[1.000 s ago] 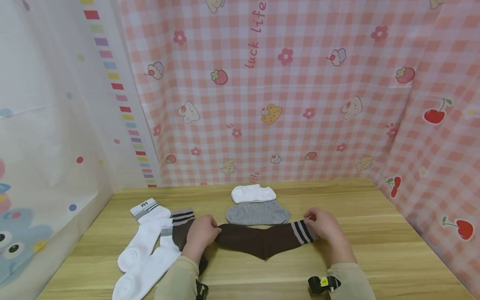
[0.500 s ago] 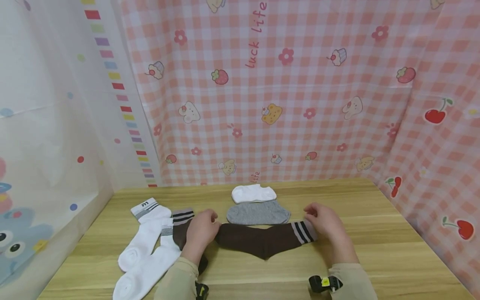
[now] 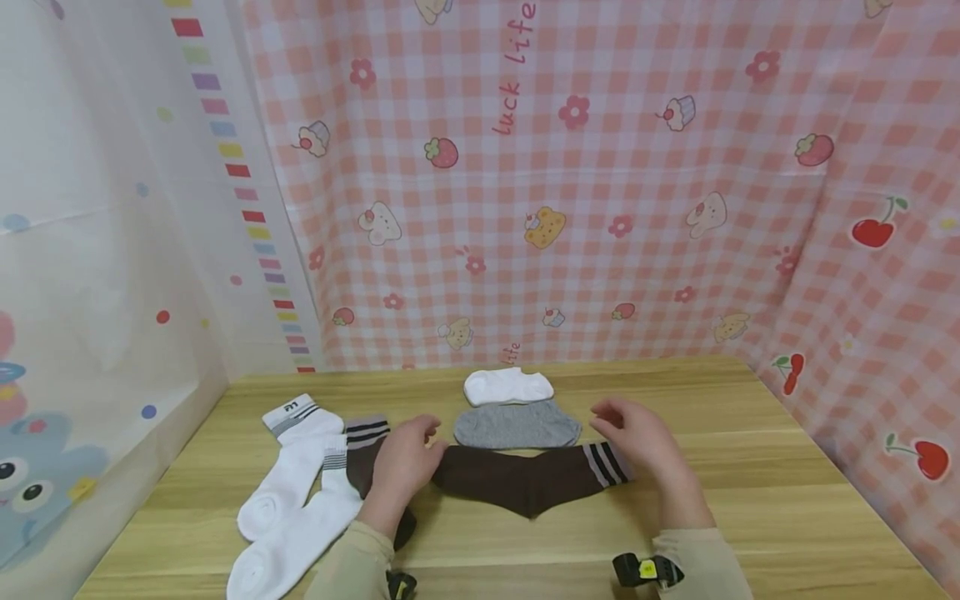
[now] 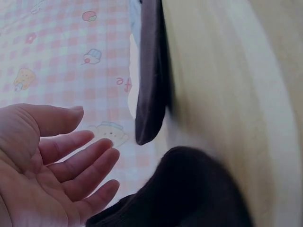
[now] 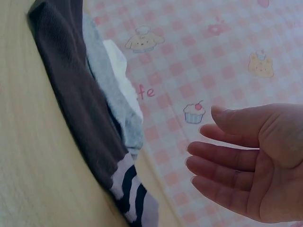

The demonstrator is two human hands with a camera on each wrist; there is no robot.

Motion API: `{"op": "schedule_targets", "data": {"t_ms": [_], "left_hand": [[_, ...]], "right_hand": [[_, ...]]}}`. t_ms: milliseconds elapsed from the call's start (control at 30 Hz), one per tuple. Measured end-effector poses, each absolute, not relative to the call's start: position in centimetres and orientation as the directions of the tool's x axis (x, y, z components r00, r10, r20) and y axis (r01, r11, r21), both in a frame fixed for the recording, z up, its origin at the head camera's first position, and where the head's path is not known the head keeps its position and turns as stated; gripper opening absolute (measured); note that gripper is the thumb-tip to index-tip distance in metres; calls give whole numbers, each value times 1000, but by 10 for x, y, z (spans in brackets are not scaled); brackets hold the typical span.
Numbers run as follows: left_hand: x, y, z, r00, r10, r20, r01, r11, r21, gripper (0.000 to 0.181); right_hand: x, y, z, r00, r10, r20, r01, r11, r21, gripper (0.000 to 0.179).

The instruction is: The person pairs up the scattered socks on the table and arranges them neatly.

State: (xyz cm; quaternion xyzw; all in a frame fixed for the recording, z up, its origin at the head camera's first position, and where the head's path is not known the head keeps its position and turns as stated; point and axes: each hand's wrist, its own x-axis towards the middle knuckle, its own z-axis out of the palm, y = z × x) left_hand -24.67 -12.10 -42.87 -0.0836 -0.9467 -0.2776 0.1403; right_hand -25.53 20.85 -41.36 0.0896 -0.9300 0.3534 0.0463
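Note:
A dark brown sock [image 3: 502, 483] with a striped cuff lies flat across the middle of the table, its cuff to the right. Over its toe end is my left hand [image 3: 407, 458]; in the left wrist view its fingers [image 4: 90, 175] are relaxed and hold nothing. My right hand [image 3: 633, 429] hovers above the striped cuff, its loosely bent fingers [image 5: 222, 175] holding nothing in the right wrist view. A second brown striped sock [image 3: 365, 454] is partly hidden beneath my left hand and forearm. Just behind the middle sock lies a grey ankle sock [image 3: 517, 426], with a white ankle sock [image 3: 507, 387] behind that.
Two white crew socks, one with a lettered cuff [image 3: 288, 483] and one nearer [image 3: 292, 546], lie on the left of the wooden table [image 3: 780, 500]. A pink checked curtain [image 3: 480, 183] hangs along the table's back edge, and a printed white sheet [image 3: 97, 250] hangs at left.
My right hand has let go of the sock's cuff and lifted up and slightly left. The left hand has released the toe end and risen a little. The brown sock stays flat.

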Motion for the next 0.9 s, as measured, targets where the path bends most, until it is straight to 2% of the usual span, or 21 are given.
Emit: {"op": "schedule_targets", "data": {"t_ms": [533, 900], "left_hand": [[-238, -148, -398, -945, 71, 319, 237, 821, 520, 35], [-228, -171, -390, -940, 78, 334, 244, 835, 494, 39]], "right_hand": [[-250, 190, -402, -943, -190, 273, -326, 692, -644, 27], [-250, 165, -402, -884, -258, 389, -458, 644, -613, 21]]}}
